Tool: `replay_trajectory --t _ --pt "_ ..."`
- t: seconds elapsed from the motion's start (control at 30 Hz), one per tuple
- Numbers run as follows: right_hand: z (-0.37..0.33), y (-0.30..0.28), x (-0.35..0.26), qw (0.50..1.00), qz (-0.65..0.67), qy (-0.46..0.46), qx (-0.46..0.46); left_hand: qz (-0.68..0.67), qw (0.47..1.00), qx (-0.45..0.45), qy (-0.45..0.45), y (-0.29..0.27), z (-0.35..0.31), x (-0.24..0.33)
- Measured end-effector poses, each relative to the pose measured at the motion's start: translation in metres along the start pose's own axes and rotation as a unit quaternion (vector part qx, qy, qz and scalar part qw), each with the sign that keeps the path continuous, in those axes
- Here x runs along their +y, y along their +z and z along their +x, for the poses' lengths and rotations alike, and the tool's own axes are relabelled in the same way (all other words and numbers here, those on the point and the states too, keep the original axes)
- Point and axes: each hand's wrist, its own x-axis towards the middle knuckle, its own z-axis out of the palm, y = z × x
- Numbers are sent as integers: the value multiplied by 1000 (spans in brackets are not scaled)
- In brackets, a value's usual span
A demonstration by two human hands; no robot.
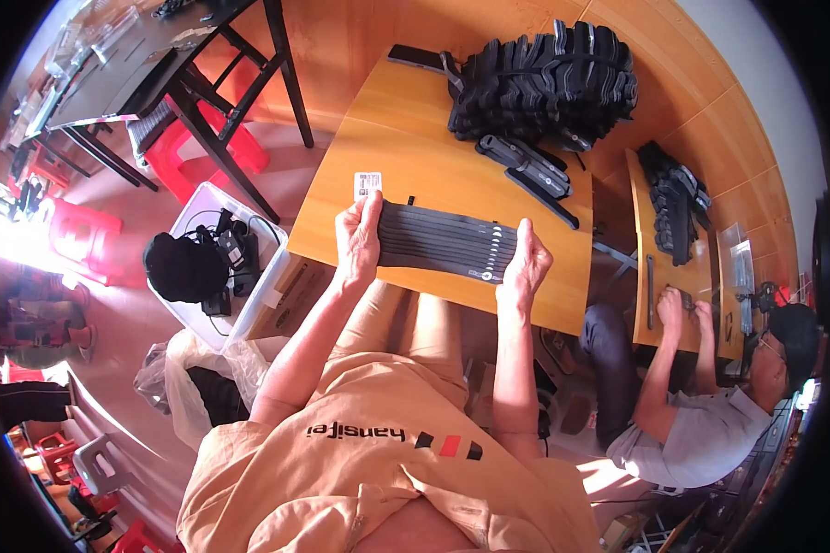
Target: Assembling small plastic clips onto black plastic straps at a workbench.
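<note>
Both hands squaring a flat stack of dark grey straps [441,240] over the orange wooden desk [415,138].
Left hand [358,241] and right hand [524,263] are clamping opposite ends (grips pressed together on the stack); even pressure should be keeping edges flush.

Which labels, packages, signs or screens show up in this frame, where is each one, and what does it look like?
Small label: on the wooden table just above the left hand; white rectangle with dark print.
Cardboard box: under the table's left edge, beside the white bin; brown with dark markings.
Plastic bag: on the floor left of the person; clear, crumpled, dark contents.
No screen or sign can be made out.
</note>
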Motion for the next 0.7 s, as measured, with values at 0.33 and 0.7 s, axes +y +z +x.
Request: replay_trajectory --t 0.33,0.7 --pt "14 3 27 998 26 52 29 -23 993 -112 -40 -23 14 11" --pt "-1 7 13 989 5 74 -127 24 987 -133 -89 -42 3 9"
